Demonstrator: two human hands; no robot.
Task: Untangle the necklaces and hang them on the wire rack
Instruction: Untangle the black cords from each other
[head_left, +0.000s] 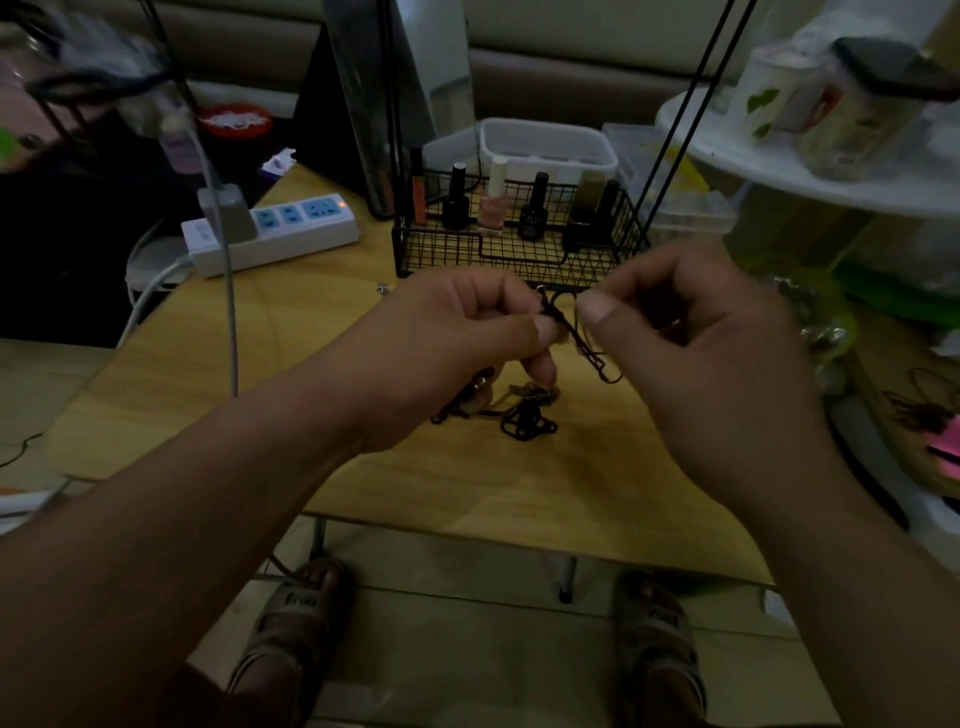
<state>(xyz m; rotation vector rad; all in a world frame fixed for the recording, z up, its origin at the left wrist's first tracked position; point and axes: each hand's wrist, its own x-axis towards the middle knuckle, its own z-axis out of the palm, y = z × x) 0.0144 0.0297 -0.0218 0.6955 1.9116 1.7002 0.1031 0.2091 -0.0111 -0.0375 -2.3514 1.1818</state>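
1. Black link chain (586, 347), the upper stretch of the necklaces, is held up above the bench (311, 338) between both hands. It has oval links and a small ring at its top end.
2. We find the left hand (457, 338) curled, thumb and fingers pinching the chain near its top.
3. We find the right hand (691, 343) curled likewise, thumb pad and forefinger nipping a thin strand just beside the left thumb. The exact contact is too small to confirm.
4. The remaining tangle (524, 421) lies on the bench below the hands. It is a knot of dark links mixed with a brownish-gold strand, and beaded parts show under the left palm.
5. The wire rack (519, 249) stands just behind the hands. It is a black mesh basket of thin rod with a crossed-lattice front, and slim black uprights rise from it.
6. Inside the basket stand nail-polish bottles (535, 208), which are glossy and cylindrical with dark or pale caps.
7. The bench is pale wood-grain laminate with rounded corners.
8. A white plastic power strip (280, 228) with blue sockets lies at the bench's far left.
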